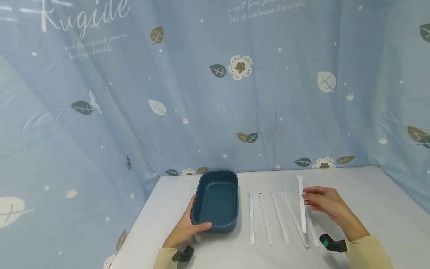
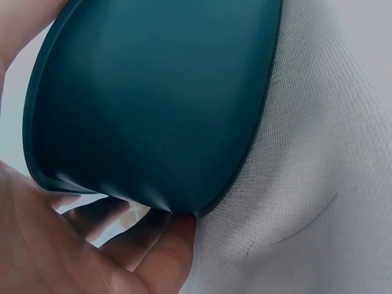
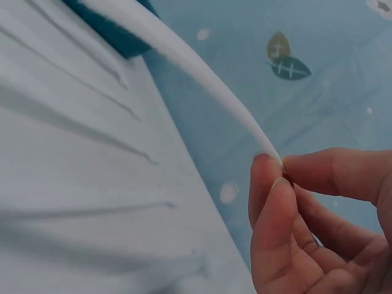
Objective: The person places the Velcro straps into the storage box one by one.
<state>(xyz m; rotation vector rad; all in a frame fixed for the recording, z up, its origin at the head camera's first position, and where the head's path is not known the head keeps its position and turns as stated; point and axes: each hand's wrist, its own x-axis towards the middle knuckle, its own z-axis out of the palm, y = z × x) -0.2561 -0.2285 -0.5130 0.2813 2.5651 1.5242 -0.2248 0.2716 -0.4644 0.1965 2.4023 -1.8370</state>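
My left hand (image 1: pixel 186 227) grips the near left corner of a dark teal plastic bin (image 1: pixel 222 228), thumb over the rim and fingers along the outer side wall. In the left wrist view the fingertips (image 2: pixel 174 239) press against the wall of the bin close to the cloth. Between thumb and fingertips my right hand (image 1: pixel 328 204) pinches a white slotted-head cable tie (image 1: pixel 302 215), raised above the table. Its soft, slightly curved strap (image 3: pixel 214 92) shows in the right wrist view. Beneath and left of that hand several like cable ties (image 1: pixel 280 220) lie in a row.
A white cloth-covered table (image 1: pixel 356 209) carries everything. Behind it and at the sides hangs a blue curtain (image 1: pixel 201 93) with leaf and flower prints. The bin stands left of the row of ties, with no contents visible inside. Black wrist mounts (image 1: pixel 332 243) sit at both cuffs.
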